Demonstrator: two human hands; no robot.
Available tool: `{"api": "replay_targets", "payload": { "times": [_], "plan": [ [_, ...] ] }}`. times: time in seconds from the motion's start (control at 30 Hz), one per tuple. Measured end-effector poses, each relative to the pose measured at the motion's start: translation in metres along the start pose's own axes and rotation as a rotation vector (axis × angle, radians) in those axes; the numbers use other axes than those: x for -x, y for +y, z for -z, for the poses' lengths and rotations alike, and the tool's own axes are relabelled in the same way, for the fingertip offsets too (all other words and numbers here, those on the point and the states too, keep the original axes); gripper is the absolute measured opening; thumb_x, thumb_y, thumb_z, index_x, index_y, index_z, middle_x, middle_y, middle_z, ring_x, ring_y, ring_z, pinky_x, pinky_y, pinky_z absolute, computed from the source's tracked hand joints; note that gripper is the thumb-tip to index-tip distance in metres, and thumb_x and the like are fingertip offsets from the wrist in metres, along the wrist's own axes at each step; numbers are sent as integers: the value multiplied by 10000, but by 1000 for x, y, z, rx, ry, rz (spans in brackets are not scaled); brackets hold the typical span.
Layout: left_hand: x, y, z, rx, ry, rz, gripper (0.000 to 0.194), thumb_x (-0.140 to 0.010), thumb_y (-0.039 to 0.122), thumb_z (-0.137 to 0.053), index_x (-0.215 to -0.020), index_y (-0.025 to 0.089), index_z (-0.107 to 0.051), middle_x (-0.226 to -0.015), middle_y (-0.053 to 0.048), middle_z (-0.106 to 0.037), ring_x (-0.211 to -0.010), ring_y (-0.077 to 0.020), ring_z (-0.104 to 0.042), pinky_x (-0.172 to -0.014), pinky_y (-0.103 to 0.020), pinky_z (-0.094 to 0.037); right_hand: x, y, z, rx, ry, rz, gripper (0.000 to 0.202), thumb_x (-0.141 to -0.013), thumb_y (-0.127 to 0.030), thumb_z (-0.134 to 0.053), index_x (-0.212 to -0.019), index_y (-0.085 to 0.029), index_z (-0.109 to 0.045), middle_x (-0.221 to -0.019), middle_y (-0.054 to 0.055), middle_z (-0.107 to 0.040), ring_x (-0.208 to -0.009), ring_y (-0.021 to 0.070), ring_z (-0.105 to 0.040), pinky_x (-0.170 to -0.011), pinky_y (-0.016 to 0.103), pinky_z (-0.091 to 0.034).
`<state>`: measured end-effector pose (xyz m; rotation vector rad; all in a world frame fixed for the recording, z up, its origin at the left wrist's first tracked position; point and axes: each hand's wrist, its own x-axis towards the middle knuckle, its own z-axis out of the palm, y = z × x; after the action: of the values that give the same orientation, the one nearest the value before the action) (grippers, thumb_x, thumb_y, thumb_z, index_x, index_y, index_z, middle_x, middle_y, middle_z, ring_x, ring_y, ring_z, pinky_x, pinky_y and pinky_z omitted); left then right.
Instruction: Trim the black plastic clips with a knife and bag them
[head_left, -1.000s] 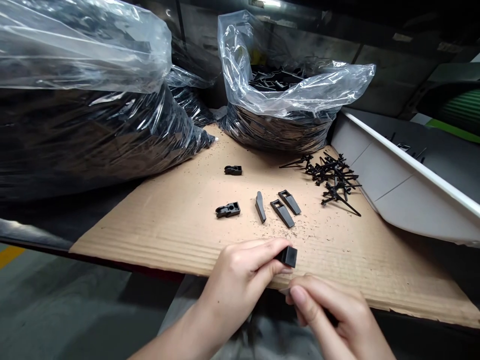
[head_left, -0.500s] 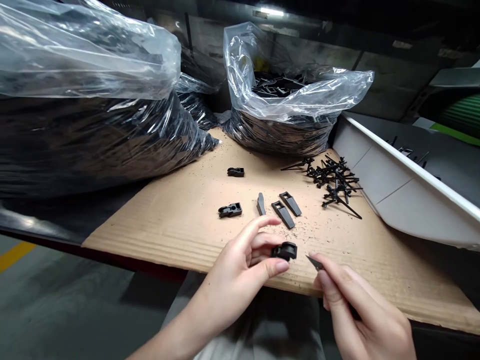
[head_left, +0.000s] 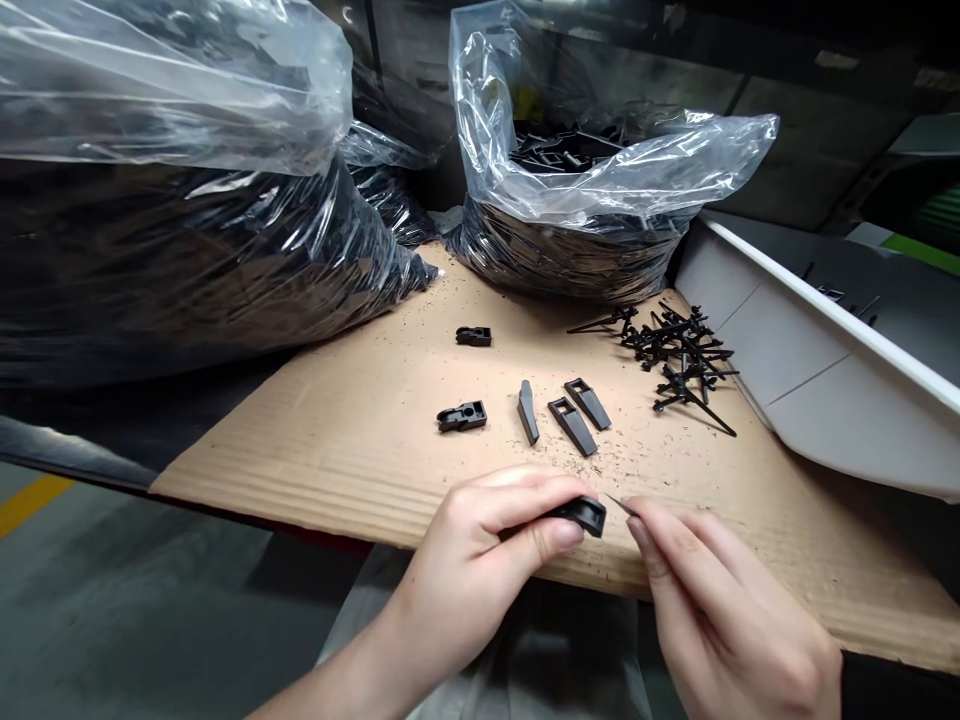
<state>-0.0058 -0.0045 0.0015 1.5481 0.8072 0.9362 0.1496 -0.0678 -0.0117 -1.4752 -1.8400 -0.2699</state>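
Note:
Between the thumb and fingers of my left hand (head_left: 491, 555) is a small black plastic part (head_left: 587, 514), its rounded end facing right. My right hand (head_left: 731, 590) pinches a thin pointed blade (head_left: 619, 505); its handle is hidden in the fingers. The blade tip lies just right of the part, and I cannot tell whether they touch. Beyond my hands on the cardboard lie two tapered pieces with square holes (head_left: 573, 426), a narrow curved piece (head_left: 528, 412), and two black parts, one nearer (head_left: 462, 416) and one farther (head_left: 473, 336).
A tangle of black plastic sprues (head_left: 679, 350) lies at the right on the cardboard (head_left: 360, 420). Large plastic bags of black parts stand at the left (head_left: 187, 270) and back (head_left: 570, 250). A grey-white bin (head_left: 795, 350) borders the right side. Black shavings dot the cardboard.
My left fingers have closed over the black part and turned it. The blade in my right hand has come closer to it and turned thinner edge to view. The view has shifted slightly.

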Motion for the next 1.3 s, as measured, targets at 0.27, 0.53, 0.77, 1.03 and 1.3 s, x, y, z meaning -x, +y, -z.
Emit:
{"api": "replay_targets", "payload": {
  "times": [0.27, 0.53, 0.77, 1.03, 1.3],
  "plan": [
    [0, 0, -1, -20, 33, 10, 189, -742, 79, -600, -880, 163, -698, -855, 5, -685, -814, -131, -618, -743, -150, -455, 0, -4, 1, 35, 11, 42, 224, -774, -86, -519, -970, -191, -547, -746, 51, -618, -669, 138, -597, -664, 234, -408],
    [1, -1, 0, -20, 43, 15, 198, -735, 70, -609, -867, 188, -697, -872, 27, -689, -836, -116, -614, -755, -127, -450, 1, 3, 1, -12, -53, 87, 264, -766, -48, -520, -1011, -144, -540, -775, 69, -623, -672, 131, -600, -668, 220, -417],
    [2, -2, 1, -42, -15, -36, 192, -767, 67, -571, -876, 174, -688, -888, 2, -684, -862, -143, -610, -783, -169, -451, -16, 0, 11, -429, -397, -226, 161, -815, -187, -481, -857, -209, -635, -635, -23, -607, -566, 84, -599, -520, 121, -461],
    [3, -5, 0, -46, -22, -143, 212, -769, 36, -560, -885, 165, -682, -909, 1, -675, -870, -115, -609, -797, -123, -444, -25, 2, 13, -825, -760, -607, 256, -826, -350, -457, -718, -177, -614, -504, -49, -435, -446, 46, -375, -408, 151, -295],
    [7, -7, -2, -70, 73, -87, 204, -743, 98, -602, -915, 179, -676, -845, -3, -697, -780, -137, -645, -717, -159, -500, -24, -6, 23, -896, -759, -791, 225, -764, -404, -523, -770, -232, -668, -497, -40, -512, -381, 33, -386, -369, 153, -286]
  ]
}}
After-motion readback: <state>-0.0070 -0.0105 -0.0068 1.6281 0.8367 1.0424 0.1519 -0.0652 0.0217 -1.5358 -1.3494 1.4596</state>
